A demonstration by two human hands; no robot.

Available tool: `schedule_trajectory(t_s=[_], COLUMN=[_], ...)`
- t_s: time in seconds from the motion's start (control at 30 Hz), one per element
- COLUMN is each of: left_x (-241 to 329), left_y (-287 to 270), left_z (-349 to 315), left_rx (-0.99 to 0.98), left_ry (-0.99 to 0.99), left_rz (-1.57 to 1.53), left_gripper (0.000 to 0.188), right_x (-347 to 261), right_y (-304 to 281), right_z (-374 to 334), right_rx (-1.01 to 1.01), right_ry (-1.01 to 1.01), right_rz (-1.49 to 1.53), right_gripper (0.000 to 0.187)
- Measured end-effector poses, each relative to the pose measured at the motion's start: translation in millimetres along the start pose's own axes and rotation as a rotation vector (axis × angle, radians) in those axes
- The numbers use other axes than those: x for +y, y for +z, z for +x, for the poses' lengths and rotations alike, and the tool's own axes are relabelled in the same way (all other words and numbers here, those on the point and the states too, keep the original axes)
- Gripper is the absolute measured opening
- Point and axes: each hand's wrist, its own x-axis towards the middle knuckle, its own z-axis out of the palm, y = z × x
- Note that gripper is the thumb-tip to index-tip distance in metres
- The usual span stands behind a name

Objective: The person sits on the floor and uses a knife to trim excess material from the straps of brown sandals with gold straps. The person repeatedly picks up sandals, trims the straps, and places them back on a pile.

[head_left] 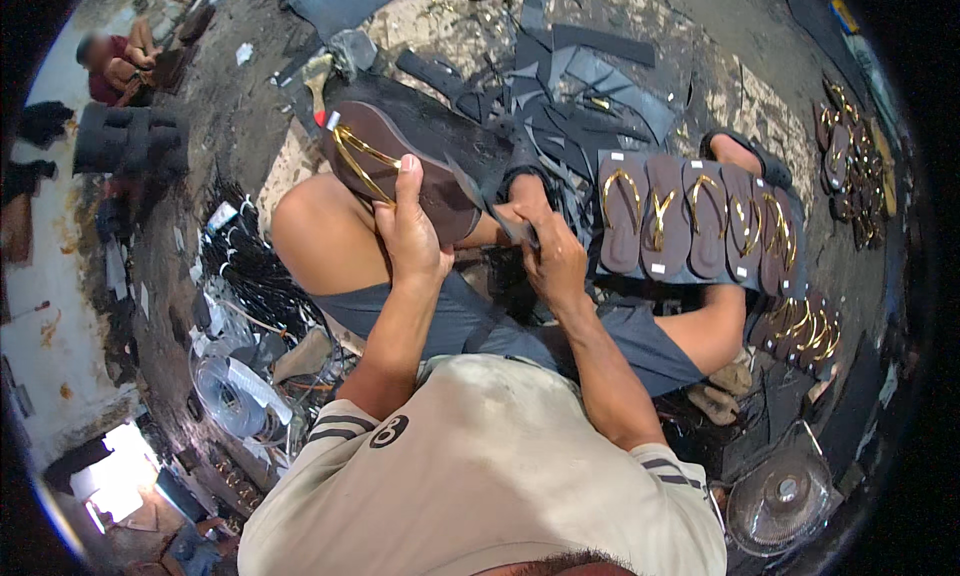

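Note:
My left hand (412,221) grips a brown flip-flop (378,144) with a gold strap, its thumb pressed on the footbed and the sole tilted up above my left knee. A small white tag sits at the toe end. Beside the heel end, my right hand (556,261) is closed on a thin dark strip (512,226) that runs up along the sole's edge. Whether the strip is joined to the sole or is a separate tool, I cannot tell. Past the flip-flop lies a brush (318,84) with a red-and-white handle.
To the right, a row of finished-looking brown flip-flops (622,226) lies on a dark sheet across my leg. Dark offcuts (570,126) litter the floor ahead. Black straps (250,261) are heaped left. A fan (785,491) stands lower right; another person (122,66) sits far left.

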Motion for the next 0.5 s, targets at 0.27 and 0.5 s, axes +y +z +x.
schedule_trajectory(t_s=[0.27, 0.5], left_x=[-6.2, -9.5], left_y=[-12.3, -39.7], left_z=[5.4, 2.0], left_rx=[-0.007, -0.086], left_ry=[0.085, 0.077], left_rz=[0.038, 0.143], left_gripper=[0.025, 0.026], right_x=[-33.1, -49.0], right_y=[-29.3, -46.3], right_z=[39.0, 77.9], right_rx=[-0.250, -0.512], right_ry=[0.024, -0.116], right_rz=[-0.049, 0.013], right_gripper=[0.044, 0.041])
